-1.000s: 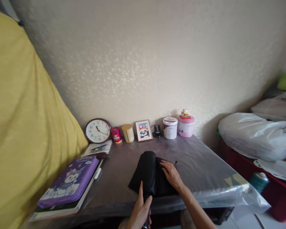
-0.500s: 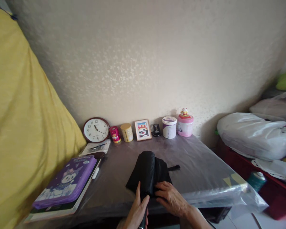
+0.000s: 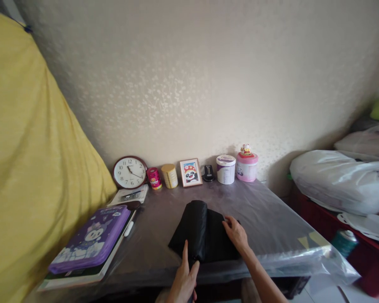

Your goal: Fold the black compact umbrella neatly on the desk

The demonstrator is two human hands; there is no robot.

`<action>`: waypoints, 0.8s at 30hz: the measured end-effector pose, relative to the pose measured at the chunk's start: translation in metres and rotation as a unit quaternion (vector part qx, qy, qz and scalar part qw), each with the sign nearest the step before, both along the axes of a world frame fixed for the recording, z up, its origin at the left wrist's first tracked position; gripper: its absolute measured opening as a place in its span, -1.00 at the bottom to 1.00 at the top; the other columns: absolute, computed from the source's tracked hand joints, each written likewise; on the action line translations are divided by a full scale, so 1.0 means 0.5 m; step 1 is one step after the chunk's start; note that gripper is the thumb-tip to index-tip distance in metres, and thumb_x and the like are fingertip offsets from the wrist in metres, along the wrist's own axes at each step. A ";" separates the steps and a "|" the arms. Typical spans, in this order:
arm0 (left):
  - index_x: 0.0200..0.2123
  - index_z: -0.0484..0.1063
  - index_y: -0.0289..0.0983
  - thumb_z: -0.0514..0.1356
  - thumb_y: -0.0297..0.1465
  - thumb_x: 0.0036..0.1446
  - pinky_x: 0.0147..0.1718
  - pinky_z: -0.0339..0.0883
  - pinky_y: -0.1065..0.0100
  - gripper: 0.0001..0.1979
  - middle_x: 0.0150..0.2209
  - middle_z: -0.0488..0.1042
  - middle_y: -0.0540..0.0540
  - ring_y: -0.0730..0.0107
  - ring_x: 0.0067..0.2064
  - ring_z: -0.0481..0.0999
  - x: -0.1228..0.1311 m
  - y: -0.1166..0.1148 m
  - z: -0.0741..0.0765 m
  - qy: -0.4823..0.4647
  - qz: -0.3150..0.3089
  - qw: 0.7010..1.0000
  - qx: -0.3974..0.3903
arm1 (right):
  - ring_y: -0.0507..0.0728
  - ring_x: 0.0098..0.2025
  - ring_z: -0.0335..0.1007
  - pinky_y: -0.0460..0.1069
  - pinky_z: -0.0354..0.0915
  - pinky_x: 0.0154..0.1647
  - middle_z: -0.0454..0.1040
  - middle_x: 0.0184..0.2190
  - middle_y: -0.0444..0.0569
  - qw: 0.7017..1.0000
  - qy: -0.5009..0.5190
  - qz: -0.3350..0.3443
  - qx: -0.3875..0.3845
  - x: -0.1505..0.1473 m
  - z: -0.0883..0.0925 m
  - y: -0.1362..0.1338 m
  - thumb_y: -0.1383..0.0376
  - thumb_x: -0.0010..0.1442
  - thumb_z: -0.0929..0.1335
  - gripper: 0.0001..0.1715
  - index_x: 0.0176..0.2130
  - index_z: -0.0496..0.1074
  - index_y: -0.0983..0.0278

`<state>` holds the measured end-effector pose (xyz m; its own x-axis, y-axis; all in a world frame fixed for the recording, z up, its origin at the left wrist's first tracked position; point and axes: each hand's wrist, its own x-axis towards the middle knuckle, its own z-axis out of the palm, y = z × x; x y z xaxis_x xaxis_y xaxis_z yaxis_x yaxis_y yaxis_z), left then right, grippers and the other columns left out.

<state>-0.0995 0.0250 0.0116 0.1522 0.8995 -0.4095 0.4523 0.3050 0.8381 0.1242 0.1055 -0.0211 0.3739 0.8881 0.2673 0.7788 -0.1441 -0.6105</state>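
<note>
A black folding umbrella (image 3: 196,227) lies on the near middle of the table, its canopy loosely folded with flaps spread to both sides. My left hand (image 3: 185,277) is closed around its handle at the table's front edge, thumb and forefinger pointing up along the canopy. At the right flap, my right hand (image 3: 235,232) pinches the outer edge of the black fabric. The handle is mostly hidden by my left hand.
Along the wall stand a clock (image 3: 130,172), a pink tin (image 3: 154,178), a yellow tin (image 3: 169,176), a picture frame (image 3: 191,172), a white tub (image 3: 225,170) and a pink tub (image 3: 246,167). A purple case (image 3: 91,240) lies on books at left. Bags (image 3: 339,181) crowd the right.
My right hand has moved right and away from the umbrella's middle, spreading the right flap wider. The strap at the right is now covered. My left hand keeps its hold on the handle.
</note>
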 end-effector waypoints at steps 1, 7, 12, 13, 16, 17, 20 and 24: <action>0.25 -0.56 -0.10 -0.18 -0.22 0.25 -0.76 0.14 0.54 -0.36 -0.70 0.18 0.16 0.48 -0.74 0.26 0.000 0.000 0.004 0.004 -0.003 1.000 -0.004 | 0.14 -0.22 0.45 -0.02 0.27 -0.22 0.51 -0.27 -0.03 1.000 0.004 -0.004 -0.009 -0.001 0.000 0.000 0.21 0.16 0.22 -0.69 -0.12 0.39 0.21; 0.24 -0.58 -0.14 -0.18 -0.25 0.25 -0.74 0.18 0.52 -0.35 -0.68 0.21 0.15 0.48 -0.72 0.29 -0.004 -0.003 0.021 0.006 -0.019 1.000 0.005 | 0.14 -0.25 0.45 -0.03 0.24 -0.26 0.52 -0.32 -0.08 0.998 0.031 -0.002 -0.052 -0.001 0.019 -0.003 0.14 0.13 0.25 -0.62 -0.07 0.38 0.19; 0.25 -0.58 -0.14 -0.13 -0.23 0.23 -0.74 0.18 0.52 -0.31 -0.55 0.33 0.08 0.53 -0.73 0.29 -0.007 -0.005 0.013 -0.002 -0.028 0.999 0.022 | 0.16 -0.18 0.41 -0.03 0.22 -0.21 0.50 -0.26 -0.03 0.994 0.047 0.010 -0.096 0.001 0.042 -0.005 0.15 0.11 0.27 -0.54 -0.01 0.36 0.26; 0.25 -0.57 -0.14 -0.13 -0.23 0.23 -0.74 0.18 0.52 -0.32 -0.53 0.34 0.06 0.55 -0.73 0.29 -0.007 -0.006 0.012 -0.002 -0.028 0.999 0.026 | 0.15 -0.17 0.41 -0.03 0.21 -0.20 0.50 -0.26 -0.03 0.994 0.048 0.013 -0.101 0.002 0.045 -0.004 0.15 0.11 0.27 -0.54 -0.02 0.37 0.26; 0.24 -0.60 -0.19 -0.13 -0.23 0.23 -0.74 0.18 0.51 -0.29 -0.51 0.37 0.03 0.52 -0.72 0.31 -0.009 -0.006 0.008 -0.005 -0.036 0.999 0.037 | 0.13 -0.16 0.40 -0.06 0.21 -0.19 0.50 -0.24 -0.03 0.992 0.051 0.015 -0.111 0.004 0.045 0.002 0.14 0.12 0.27 -0.56 -0.05 0.39 0.27; 0.24 -0.62 -0.20 -0.13 -0.23 0.23 -0.75 0.19 0.51 -0.28 -0.52 0.38 0.02 0.51 -0.71 0.31 -0.010 -0.007 0.007 -0.006 -0.038 0.998 0.040 | 0.13 -0.16 0.40 -0.06 0.21 -0.20 0.50 -0.25 -0.04 0.992 0.052 0.014 -0.114 0.004 0.044 0.004 0.13 0.12 0.27 -0.56 -0.05 0.40 0.27; 0.24 -0.62 -0.23 -0.13 -0.24 0.23 -0.75 0.20 0.48 -0.28 -0.54 0.38 0.02 0.47 -0.71 0.32 -0.012 -0.007 0.003 -0.007 -0.043 0.998 0.049 | 0.13 -0.16 0.40 -0.06 0.22 -0.20 0.51 -0.28 -0.05 0.991 0.053 0.008 -0.120 0.005 0.038 0.009 0.12 0.11 0.27 -0.57 -0.07 0.42 0.25; 0.24 -0.60 -0.24 -0.11 -0.26 0.23 -0.73 0.21 0.46 -0.28 -0.51 0.42 -0.03 0.45 -0.70 0.34 -0.014 -0.006 -0.003 -0.007 -0.048 0.997 0.060 | 0.13 -0.13 0.39 -0.06 0.22 -0.18 0.51 -0.25 -0.04 0.991 0.056 0.004 -0.118 0.006 0.031 0.017 0.10 0.11 0.27 -0.55 -0.08 0.43 0.27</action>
